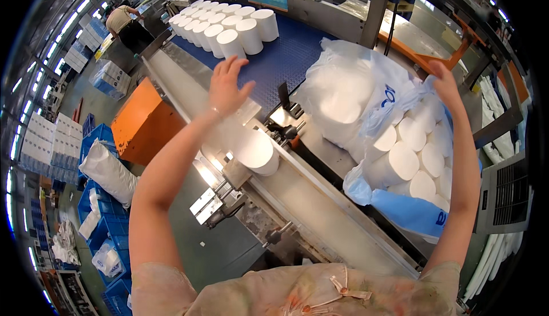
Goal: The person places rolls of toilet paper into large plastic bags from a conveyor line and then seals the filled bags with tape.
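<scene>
My left hand [229, 87] is raised over the conveyor channel, fingers spread and holding nothing. Below it a single white roll [255, 151] sits in the channel beside a metal clamp. My right hand [446, 84] is at the upper right edge of a clear plastic bag with blue print [394, 96]. Its fingers are foreshortened, so I cannot see whether they grip the film. Several white rolls [403, 161] lie stacked inside the bag, ends showing through its mouth. More white rolls [230, 44] stand in rows on the blue textured table [269, 70] ahead of my left hand.
The metal conveyor channel [326, 224] runs diagonally between me and the bag. An orange box-shaped guard [143, 121] stands left, with blue crates [117, 230] and a stuffed white sack [108, 173] nearby. An orange bar [423, 61] crosses at right. Another person [123, 21] bends over far left.
</scene>
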`<state>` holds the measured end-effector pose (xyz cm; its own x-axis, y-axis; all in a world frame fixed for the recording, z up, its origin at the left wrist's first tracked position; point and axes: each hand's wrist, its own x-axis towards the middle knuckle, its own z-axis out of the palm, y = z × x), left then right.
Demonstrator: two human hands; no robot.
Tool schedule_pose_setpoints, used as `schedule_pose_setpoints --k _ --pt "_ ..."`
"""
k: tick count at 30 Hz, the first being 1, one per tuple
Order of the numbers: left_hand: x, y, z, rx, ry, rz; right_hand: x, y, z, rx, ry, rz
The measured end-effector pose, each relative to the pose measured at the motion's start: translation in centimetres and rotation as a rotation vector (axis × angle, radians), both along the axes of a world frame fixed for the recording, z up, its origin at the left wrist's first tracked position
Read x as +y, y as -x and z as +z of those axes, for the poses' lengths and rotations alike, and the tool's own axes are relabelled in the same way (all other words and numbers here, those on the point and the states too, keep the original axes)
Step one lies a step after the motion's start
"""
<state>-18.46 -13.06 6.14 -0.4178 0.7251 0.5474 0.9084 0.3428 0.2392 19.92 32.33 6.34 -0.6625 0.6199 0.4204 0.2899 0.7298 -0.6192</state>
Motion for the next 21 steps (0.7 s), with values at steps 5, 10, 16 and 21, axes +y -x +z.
schedule_pose_setpoints --k 5,10,16,21 --pt "-0.8 11.4 -2.1 0.069 0.146 0.331 -14.2 16.6 9.9 -0.052 -0.103 0.108" --pt "3.4 18.5 -4.6 0.012 0.207 0.292 -22.4 35.4 8.2 -0.193 -0.234 0.369" --pt "6.1 23.0 -7.7 0.012 0.252 0.149 -21.7 52.8 -0.7 -0.412 -0.209 0.344" --pt "6.0 23.3 -8.4 0.023 0.008 0.115 -21.7 57.5 -4.8 -0.522 -0.165 0.208"
